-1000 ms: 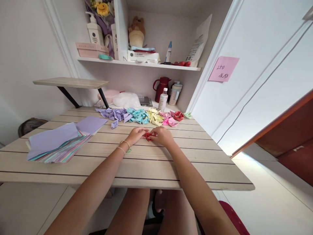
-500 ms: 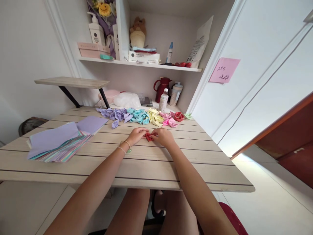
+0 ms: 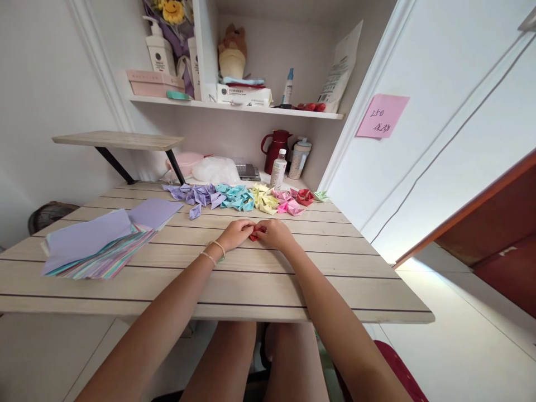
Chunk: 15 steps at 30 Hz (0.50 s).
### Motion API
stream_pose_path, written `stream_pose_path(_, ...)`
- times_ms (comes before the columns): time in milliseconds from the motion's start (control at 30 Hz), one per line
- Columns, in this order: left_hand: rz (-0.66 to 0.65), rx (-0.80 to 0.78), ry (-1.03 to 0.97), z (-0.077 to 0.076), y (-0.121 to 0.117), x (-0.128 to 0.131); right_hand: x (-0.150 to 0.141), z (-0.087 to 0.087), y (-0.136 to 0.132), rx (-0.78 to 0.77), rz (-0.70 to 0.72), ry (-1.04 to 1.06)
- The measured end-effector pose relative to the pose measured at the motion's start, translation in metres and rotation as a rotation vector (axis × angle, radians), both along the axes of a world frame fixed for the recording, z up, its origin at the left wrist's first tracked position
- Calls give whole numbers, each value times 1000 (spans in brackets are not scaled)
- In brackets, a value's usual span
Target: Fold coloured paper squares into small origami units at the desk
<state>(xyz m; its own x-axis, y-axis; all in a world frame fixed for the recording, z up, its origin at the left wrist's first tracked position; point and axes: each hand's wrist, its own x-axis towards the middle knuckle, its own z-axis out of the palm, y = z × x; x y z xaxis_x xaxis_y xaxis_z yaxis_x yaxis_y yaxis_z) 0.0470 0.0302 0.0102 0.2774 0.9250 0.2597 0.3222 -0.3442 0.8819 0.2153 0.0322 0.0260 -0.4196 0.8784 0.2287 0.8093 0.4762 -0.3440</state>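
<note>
A small piece of folded red paper [image 3: 253,237] lies low over the middle of the slatted table [image 3: 259,290], mostly covered by fingers. From the left, my left hand [image 3: 237,233] pinches it, a beaded bracelet and a bangle on that wrist. On the other side my right hand [image 3: 274,232] grips it too, fingers bent and thumb close to the left fingertips. Beyond both hands runs a row of folded paper pieces: purple [image 3: 200,194], blue [image 3: 235,197], yellow [image 3: 263,199], pink [image 3: 290,206], red [image 3: 305,197] and pale green [image 3: 321,196].
Loose coloured paper sheets [image 3: 90,240] are fanned out at the left. Behind the row stand a clear bottle [image 3: 278,169], a dark red jug [image 3: 276,151] and a speckled tumbler [image 3: 300,158]. A small raised shelf [image 3: 119,139] stands at the back left.
My fingertips have drawn together over the red paper, so less of it shows. The whole view has shifted slightly.
</note>
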Motion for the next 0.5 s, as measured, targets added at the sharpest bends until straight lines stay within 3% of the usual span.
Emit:
stream_pose_path(233, -6, 24, 10, -1, 0, 0, 0, -1, 1, 1, 0, -1)
stream_pose_path(500, 16, -118, -152, -7, 7, -2, 1, 0, 1, 8, -6, -13)
